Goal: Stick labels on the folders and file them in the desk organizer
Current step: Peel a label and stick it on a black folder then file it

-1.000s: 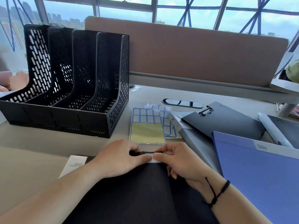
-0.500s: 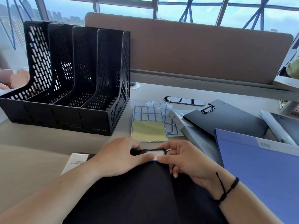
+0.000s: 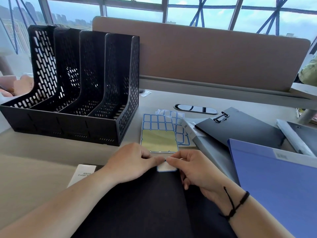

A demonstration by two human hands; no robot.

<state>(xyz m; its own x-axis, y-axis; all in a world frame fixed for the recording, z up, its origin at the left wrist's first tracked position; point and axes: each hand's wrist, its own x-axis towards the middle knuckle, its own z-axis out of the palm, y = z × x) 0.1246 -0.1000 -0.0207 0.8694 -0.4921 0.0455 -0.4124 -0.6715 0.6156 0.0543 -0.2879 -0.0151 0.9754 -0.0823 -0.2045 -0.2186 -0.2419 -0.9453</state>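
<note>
On the beige desk [image 3: 42,152], both hands are pinching the white blue-edged label [image 3: 166,167] against the black folder [image 3: 145,203]: left grip [image 3: 135,162], right grip [image 3: 193,166], fingertips meeting at its top edge

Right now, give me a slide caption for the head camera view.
Both hands press a blue-bordered label onto a black folder, beside an empty black desk organizer.

Bright daylight comes through the windows [image 3: 197,12] well beyond the hands, lighting the desk [image 3: 42,152] evenly. Shadows are soft and faint. The black organizer [image 3: 82,86], left of and beyond the left hand [image 3: 132,162], shows light through its perforations. Straight lines bow toward the frame edges. Fine detail looks slightly soft and smeared.
</note>
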